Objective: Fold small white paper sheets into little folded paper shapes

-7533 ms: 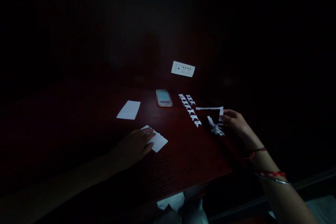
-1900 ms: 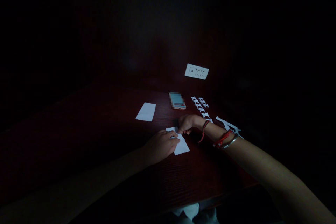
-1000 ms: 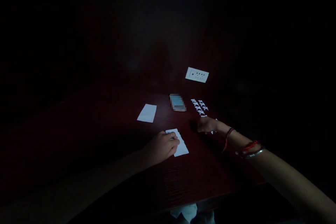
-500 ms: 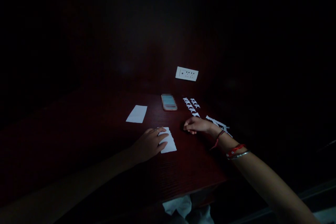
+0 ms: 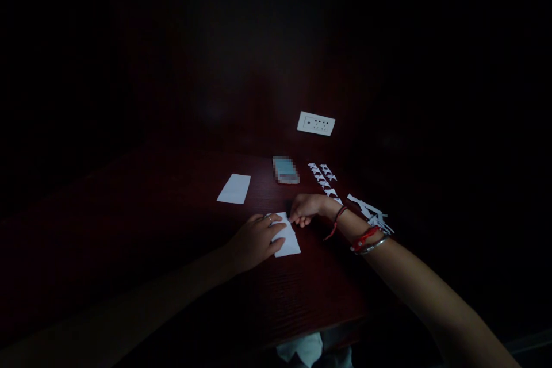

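Observation:
The scene is very dark. My left hand [image 5: 254,240] lies flat, fingers stretched, on a small white paper slip [image 5: 288,241] on the dark red table [image 5: 181,224], pinning its left part. My right hand [image 5: 307,208], with red threads and a metal bangle at the wrist, reaches in from the right; its fingertips are curled and pinched at the slip's top right corner. Whether it grips the paper is hard to make out.
A second white slip [image 5: 234,188] lies further left. A blurred phone [image 5: 285,169] sits behind. To its right run two rows of small white paper cut-outs [image 5: 322,177] and a heap of paper scraps [image 5: 371,212]. A white socket plate [image 5: 315,123] is at the back.
My right hand has come back leftward from the middle of the table to the slip's top corner. The left hand stays on the slip.

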Demonstrator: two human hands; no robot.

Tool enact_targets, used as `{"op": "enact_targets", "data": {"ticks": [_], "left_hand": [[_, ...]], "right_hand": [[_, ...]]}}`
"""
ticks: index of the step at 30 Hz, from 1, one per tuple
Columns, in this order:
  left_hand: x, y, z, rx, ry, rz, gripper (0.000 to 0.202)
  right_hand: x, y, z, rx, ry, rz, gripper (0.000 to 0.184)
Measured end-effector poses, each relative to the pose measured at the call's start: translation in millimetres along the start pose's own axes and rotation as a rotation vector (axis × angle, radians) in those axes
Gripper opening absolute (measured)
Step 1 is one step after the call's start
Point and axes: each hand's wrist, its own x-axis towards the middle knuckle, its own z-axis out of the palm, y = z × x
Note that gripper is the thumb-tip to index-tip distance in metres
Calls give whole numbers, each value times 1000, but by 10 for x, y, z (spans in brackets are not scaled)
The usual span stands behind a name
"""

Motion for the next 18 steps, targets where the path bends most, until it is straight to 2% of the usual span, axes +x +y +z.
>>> {"op": "enact_targets", "data": {"ticks": [8, 18], "left_hand": [[-6, 10, -34, -8, 0, -10, 28], [-9, 14, -39, 6, -4, -10, 29]], "right_hand": [[12, -102, 31, -115, -15, 34, 10], [-18, -73, 78, -164, 52, -28, 13]]}}
